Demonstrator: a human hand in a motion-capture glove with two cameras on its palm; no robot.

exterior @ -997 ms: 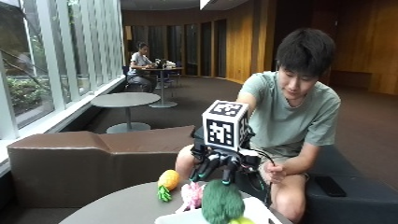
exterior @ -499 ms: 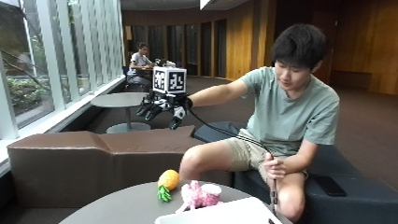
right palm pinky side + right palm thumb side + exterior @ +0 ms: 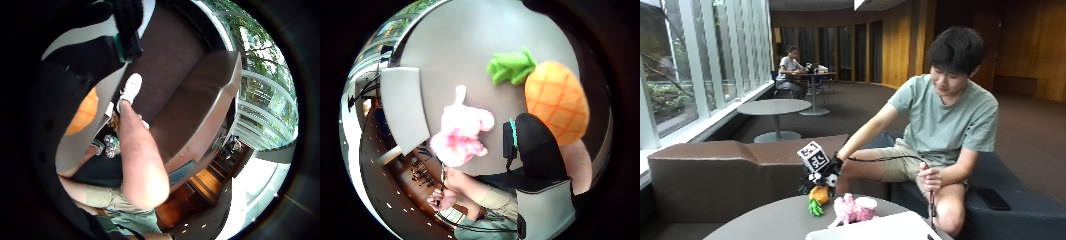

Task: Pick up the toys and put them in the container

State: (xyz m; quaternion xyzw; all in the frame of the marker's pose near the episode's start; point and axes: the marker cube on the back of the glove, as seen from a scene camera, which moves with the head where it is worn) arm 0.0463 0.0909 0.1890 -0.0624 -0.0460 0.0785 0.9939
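In the outside view my gloved right hand [image 3: 820,176] reaches down onto the orange pineapple toy [image 3: 818,194], which lies on the round grey table [image 3: 766,222] with its green leaves [image 3: 815,208] toward the table's middle. The fingers hang spread over the toy's top; no grip shows. In the thumb side palm view the pineapple toy [image 3: 557,102] lies flat on the table just beside my thumb [image 3: 535,145]. A pink plush toy [image 3: 853,207] sits beside the pineapple, next to the white container [image 3: 883,229] at the front edge. The container's inside is hidden.
A brown bench [image 3: 720,175] runs behind the table, close to my hand. The person sits at the table's right, with the bare left hand [image 3: 927,177] holding a cable. The pink plush toy [image 3: 462,132] lies between the pineapple and the container [image 3: 405,107].
A second ago the hand held a green toy over the container. It then swung up high without it and has now come down onto the pineapple.
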